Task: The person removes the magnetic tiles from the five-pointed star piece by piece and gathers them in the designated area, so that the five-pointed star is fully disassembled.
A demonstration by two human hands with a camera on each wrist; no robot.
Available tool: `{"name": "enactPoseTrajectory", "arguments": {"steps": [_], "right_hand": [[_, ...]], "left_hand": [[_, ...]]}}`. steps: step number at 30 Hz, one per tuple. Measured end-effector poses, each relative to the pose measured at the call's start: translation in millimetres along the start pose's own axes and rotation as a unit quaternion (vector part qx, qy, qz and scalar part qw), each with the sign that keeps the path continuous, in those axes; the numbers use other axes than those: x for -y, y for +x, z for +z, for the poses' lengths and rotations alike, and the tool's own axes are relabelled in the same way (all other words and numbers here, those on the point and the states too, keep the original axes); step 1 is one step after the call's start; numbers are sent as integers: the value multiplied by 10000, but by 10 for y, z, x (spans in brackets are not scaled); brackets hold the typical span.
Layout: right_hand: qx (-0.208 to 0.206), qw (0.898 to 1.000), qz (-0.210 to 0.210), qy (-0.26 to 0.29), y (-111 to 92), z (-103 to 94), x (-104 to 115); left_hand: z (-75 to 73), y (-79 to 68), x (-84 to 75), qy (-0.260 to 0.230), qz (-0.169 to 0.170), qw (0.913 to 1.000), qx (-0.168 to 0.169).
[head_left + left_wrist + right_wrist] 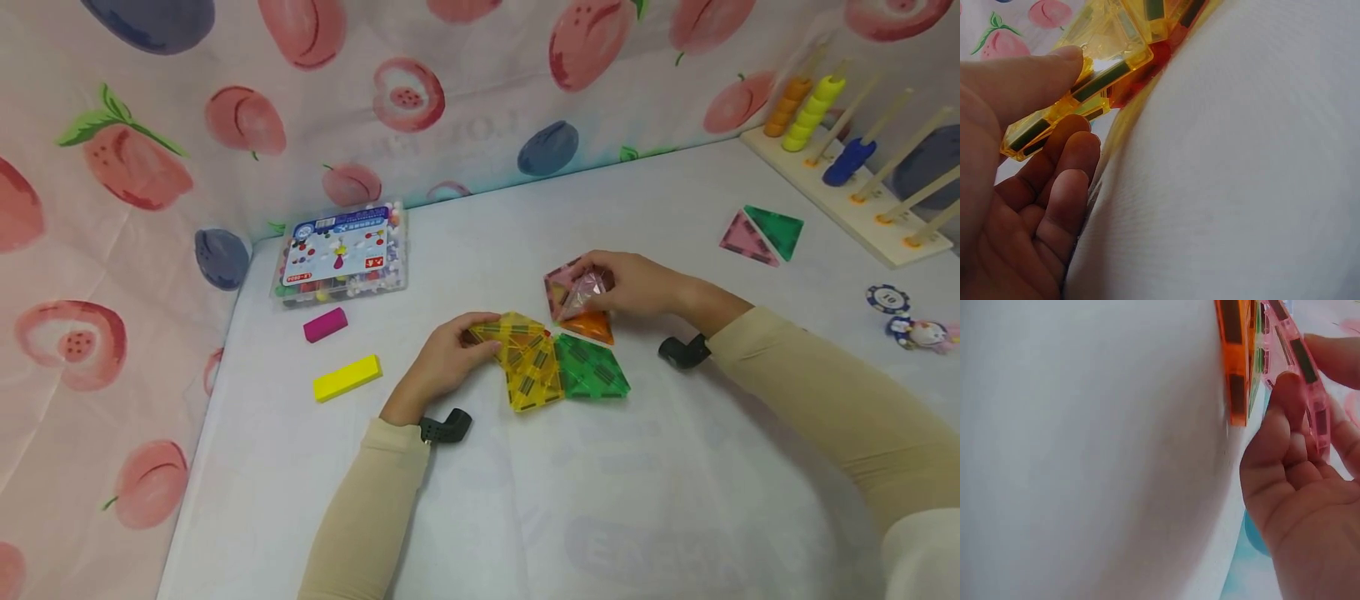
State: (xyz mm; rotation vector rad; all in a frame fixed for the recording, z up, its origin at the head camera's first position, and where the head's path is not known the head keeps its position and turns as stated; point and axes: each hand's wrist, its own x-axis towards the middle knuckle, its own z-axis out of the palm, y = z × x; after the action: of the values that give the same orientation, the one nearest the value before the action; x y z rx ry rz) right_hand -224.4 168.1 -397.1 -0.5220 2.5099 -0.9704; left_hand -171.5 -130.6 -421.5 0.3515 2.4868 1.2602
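Soft, even light fills the head view. The left-wrist view is dimmer, a yellow magnetic tile [1113,49] glinting upper left; the right-wrist view blurs the white tabletop [1085,456].

Translucent yellow tiles [534,360] beside green piece [592,368]; pink tile [1318,400] tilted.

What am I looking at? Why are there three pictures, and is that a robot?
No robot: these are a person's two bare hands. The big picture comes from a camera on their head, looking down. The two close-ups come from wrist cameras, one beside each hand.

The left hand pinches a see-through yellow tile; the right hand holds a pink tile. An orange tile and green tiles are close by.

Also on the white cloth: a yellow block, a clear box and a wooden peg stand.
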Motion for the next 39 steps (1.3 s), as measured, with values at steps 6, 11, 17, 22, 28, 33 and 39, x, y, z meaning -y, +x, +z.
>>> {"name": "enactPoseTrajectory", "arguments": {"steps": [6,11,17,22,28,33,39], "right_hand": [[136,9988,-23,474,37,4,-2],[265,9981,-115,543,31,-1,23],[166,9992,87,351,50,4,-12],[-203,9984,183,498,41,-20,-56],[-370,9978,156,528,25,-54,-97],[-385,9984,247,337,34,-61,-78],[-353,9981,378,-341,60,-76,-43]], "left_hand": [[2,-2,-3,-38,-10,10000,18],[1,-3,-4,-19,14,10000,11],[0,0,-5,-4,13,10000,5],[-1,-3,-8,-25,-2,10000,15],[1,1,0,13,-4,10000,0],[-1,1,6,15,-2,10000,15],[-2,-2,-4,-12,-3,10000,37]]}}
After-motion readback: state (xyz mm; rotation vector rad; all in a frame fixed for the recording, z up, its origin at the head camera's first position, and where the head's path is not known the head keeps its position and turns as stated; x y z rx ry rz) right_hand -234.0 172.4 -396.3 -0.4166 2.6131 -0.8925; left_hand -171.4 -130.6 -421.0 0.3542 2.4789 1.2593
